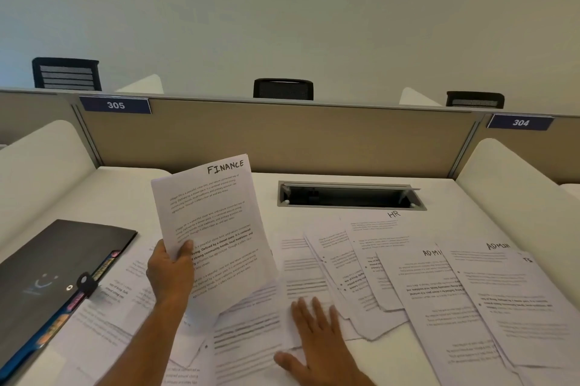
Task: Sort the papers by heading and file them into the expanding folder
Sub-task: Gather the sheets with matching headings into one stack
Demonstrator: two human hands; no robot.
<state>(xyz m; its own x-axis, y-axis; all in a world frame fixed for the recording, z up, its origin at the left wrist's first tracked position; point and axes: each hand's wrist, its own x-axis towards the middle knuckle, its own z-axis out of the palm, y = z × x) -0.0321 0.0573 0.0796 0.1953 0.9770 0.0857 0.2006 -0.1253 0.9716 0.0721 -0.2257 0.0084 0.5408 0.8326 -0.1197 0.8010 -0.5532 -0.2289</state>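
Papers (423,285) lie unsorted from 5 to 3 o'clock, folder (53,275) closed at 8; left hand (171,272) grips FINANCE sheet (216,228), right hand (317,341) presses flat.

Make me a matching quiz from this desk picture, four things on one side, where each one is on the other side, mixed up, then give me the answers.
Things:
1. FINANCE sheet
2. expanding folder
3. HR sheet
4. right hand

Places:
A. lying closed at the desk's left edge
B. pressed flat on the spread papers
C. held up off the desk in the left hand
D. lying just in front of the open cable slot

Pairs: 1-C, 2-A, 3-D, 4-B
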